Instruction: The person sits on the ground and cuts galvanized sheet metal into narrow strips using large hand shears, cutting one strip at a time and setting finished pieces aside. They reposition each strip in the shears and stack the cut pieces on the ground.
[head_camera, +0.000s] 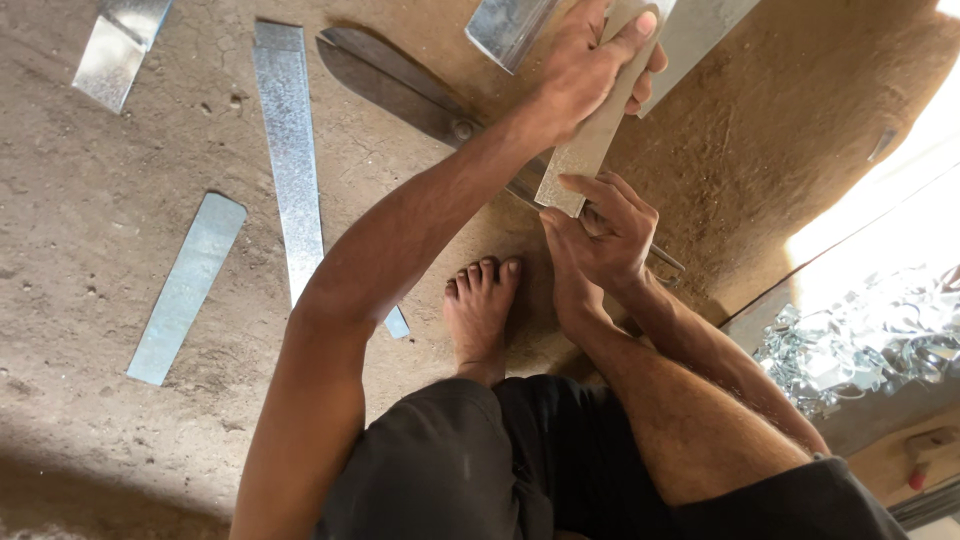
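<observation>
We hold the metal strip (598, 125) above the floor (120, 200), its long axis running near-to-far: left hand (590, 65) closed on its far end, right hand (605, 235) pinching its near end.

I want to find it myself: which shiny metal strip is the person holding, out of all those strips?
Start at the bare foot on the dirt floor and look just above it. There the left hand and right hand grip a metal strip by its ends. It alone is lifted; the others lie flat.
</observation>
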